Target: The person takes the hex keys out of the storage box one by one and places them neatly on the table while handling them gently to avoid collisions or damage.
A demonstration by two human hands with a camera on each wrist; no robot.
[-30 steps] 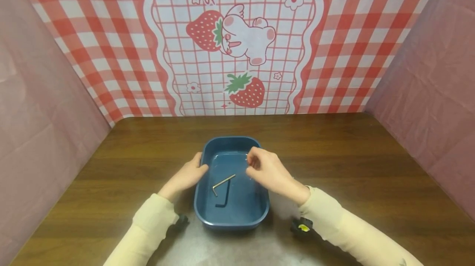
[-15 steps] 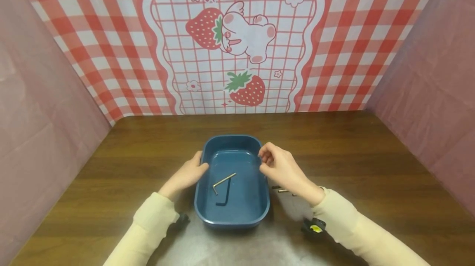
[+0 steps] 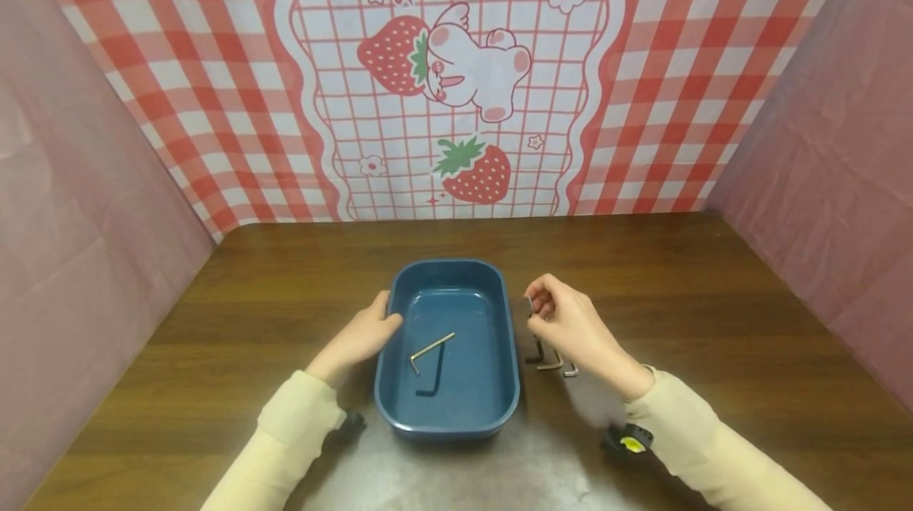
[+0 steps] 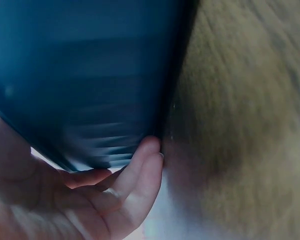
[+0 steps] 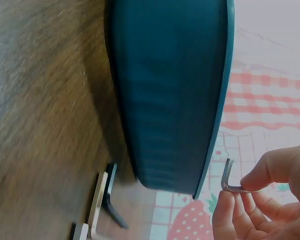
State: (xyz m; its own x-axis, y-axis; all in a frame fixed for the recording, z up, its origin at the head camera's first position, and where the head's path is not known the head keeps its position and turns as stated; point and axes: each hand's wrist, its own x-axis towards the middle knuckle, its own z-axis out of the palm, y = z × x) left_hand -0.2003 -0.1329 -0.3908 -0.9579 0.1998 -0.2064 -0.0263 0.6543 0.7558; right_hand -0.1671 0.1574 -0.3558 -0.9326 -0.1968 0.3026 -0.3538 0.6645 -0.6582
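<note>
My left hand holds the left side of a blue tray, thumb over the rim and fingers against the outer wall. Inside the tray lie a gold hex key and a black hex key. Just right of the tray, my right hand is raised above the table. Between its thumb and fingertips it pinches a small silver hex key, short arm pointing up in the right wrist view. Below that hand, a black hex key, a gold one and a silver one lie on the table.
The dark wooden table runs back to a red-and-white strawberry-print cloth. Pink cloth walls stand at both sides. The tray's right rim lies close to the hex keys on the table.
My right hand has moved right, from over the tray to beside it, uncovering the hex keys on the table. The left hand and the tray have stayed in place.
</note>
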